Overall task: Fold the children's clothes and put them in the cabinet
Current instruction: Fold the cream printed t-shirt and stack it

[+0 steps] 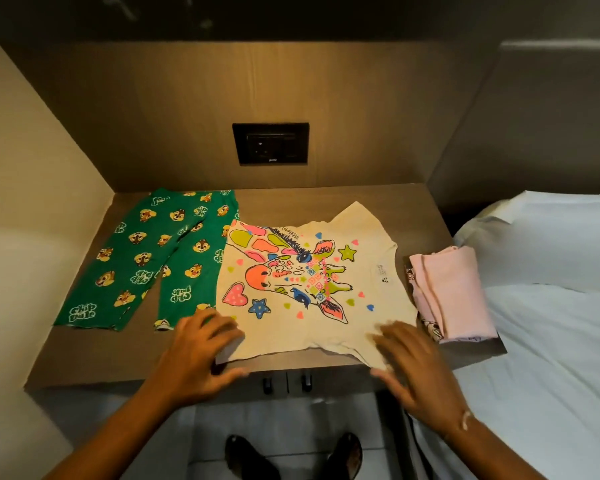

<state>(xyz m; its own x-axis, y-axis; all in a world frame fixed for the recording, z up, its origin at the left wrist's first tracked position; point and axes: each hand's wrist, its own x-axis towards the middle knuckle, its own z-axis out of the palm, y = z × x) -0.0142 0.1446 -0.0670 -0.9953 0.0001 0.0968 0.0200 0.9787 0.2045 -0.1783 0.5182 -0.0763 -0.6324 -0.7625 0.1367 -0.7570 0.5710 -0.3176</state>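
Note:
A cream T-shirt (312,289) with a bright giraffe print lies spread flat in the middle of the brown cabinet top (125,355), neck to the right. My left hand (201,348) rests with fingers apart on its near left corner. On the near right sleeve lies my right hand (412,362), also flat and spread. Green trousers (153,258) with chipmunk prints lie flat at the left. A folded pink garment (454,292) sits at the right edge. Two dark door handles (286,382) show under the top's front edge.
A black socket plate (270,143) is set in the wooden back wall. A bed with a white sheet (551,341) and pillow (551,237) adjoins on the right. A beige wall closes the left side. My two dark shoes (291,455) stand on the tiled floor.

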